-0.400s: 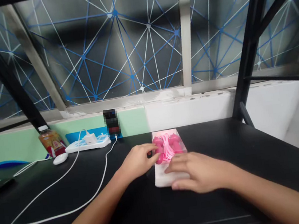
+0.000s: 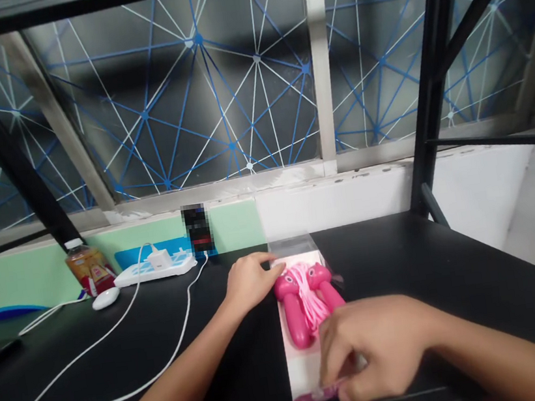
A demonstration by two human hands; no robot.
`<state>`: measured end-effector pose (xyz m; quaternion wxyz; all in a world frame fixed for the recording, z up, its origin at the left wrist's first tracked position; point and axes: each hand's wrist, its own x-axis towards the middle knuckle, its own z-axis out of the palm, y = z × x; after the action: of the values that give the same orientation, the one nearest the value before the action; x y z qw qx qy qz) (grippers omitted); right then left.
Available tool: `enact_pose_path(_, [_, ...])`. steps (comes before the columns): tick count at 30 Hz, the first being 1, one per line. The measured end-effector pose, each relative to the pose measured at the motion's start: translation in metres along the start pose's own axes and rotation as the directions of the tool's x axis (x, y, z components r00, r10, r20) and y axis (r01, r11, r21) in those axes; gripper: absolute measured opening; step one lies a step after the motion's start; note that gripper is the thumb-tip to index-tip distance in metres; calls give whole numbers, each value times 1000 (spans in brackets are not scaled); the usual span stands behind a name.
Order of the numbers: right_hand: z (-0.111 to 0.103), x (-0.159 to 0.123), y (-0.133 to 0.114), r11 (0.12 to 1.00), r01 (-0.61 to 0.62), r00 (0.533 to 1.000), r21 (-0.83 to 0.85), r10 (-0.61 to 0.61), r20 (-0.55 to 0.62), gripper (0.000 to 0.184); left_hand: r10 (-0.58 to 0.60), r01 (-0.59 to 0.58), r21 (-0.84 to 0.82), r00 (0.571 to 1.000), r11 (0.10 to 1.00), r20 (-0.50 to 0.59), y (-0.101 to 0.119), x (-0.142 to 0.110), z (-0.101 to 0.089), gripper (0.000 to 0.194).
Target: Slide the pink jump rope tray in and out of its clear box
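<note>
clear box (image 2: 293, 246) — tray (image 2: 302, 368) partly out, pink rope (image 2: 296, 318) aboard | left hand (image 2: 249, 283) at box — grip unclear | right hand (image 2: 378, 347) pinching tray

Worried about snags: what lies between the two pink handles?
In the head view, a bundle of light pink rope lies between the left handle and the right handle.

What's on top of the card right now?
Two pink handles and a pink cord. The right hand hides one handle's lower end and part of the card.

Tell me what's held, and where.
The pink-and-white card, seemingly by its near right corner, in the right hand; the left hand is at the clear box, grip unclear.
</note>
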<state>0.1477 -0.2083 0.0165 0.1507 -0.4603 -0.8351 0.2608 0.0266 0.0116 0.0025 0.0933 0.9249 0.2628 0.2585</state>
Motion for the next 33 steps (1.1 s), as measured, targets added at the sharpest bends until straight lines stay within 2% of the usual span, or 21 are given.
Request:
enact_pose_path(3, [-2, -2, -2, 988, 25, 997, 150, -37, 73, 38, 6, -6, 13, 999, 1000, 41, -7, 8, 10, 35])
enact_pose_path(5, [-7, -4, 0, 967, 40, 997, 251, -56, 55, 44, 34, -32, -18, 997, 999, 74, -11, 8, 11, 39])
enact_pose_path(7, [-16, -6, 7, 947, 41, 998, 320, -20, -67, 41, 81, -79, -44, 996, 996, 37, -11, 3, 5, 42])
enact_pose_path(8, [-20, -7, 12, 947, 11, 983, 321, 49, -179, 42, 109, -109, -50, 994, 993, 2, -10, -1, 0, 43])
enact_pose_path(9, [-23, -8, 18, 961, -44, 942, 274, 132, -309, 42, 144, -145, -54, 989, 988, -21, -7, -6, -7, 42])
enact_pose_path(10, [-26, -9, 24, 974, -137, 868, 181, 206, -451, 40, 185, -185, -57, 983, 981, -5, -3, -12, -15, 38])
enact_pose_path(11, [-27, -9, 31, 965, -256, 791, 54, 241, -563, 37, 224, -220, -63, 973, 973, 54, 1, -17, -23, 35])
enact_pose_path(12, [-26, -8, 37, 930, -363, 745, -55, 254, -616, 36, 256, -246, -83, 955, 966, 149, 5, -23, -29, 33])
enact_pose_path(13, [-25, -7, 43, 890, -436, 728, -134, 261, -634, 38, 269, -250, -108, 933, 962, 238, 8, -27, -34, 35])
enact_pose_path(14, [-23, -6, 48, 866, -467, 738, -177, 272, -618, 39, 266, -245, -108, 922, 963, 282, 12, -31, -37, 40])
enact_pose_path(17, [-14, 1, 56, 876, -455, 776, -161, 302, -554, 39, 250, -230, -97, 899, 968, 361, 16, -37, -36, 44])
enact_pose_path(21, [-8, 10, 57, 892, -452, 742, -4, 374, -557, 35, 199, -161, -130, 901, 978, 385, 10, -36, -27, 34])
enact_pose_path(23, [-8, 11, 57, 883, -460, 738, 94, 439, -513, 35, 164, -123, -131, 914, 984, 370, 4, -34, -25, 33])
enact_pose_path(25, [-9, 10, 56, 871, -476, 740, 122, 472, -479, 36, 147, -103, -137, 921, 985, 361, -1, -33, -24, 33])
enact_pose_path(29, [-10, 7, 51, 843, -532, 743, -75, 423, -518, 34, 158, -106, -159, 920, 982, 359, -5, -31, -24, 33])
enact_pose_path(31, [-7, 10, 44, 774, -590, 736, -230, 398, -548, 32, 191, -147, -153, 924, 977, 332, -4, -30, -23, 33])
enact_pose_path(33, [-1, 16, 34, 654, -658, 710, -373, 373, -597, 31, 235, -203, -137, 928, 970, 290, -2, -31, -20, 32])
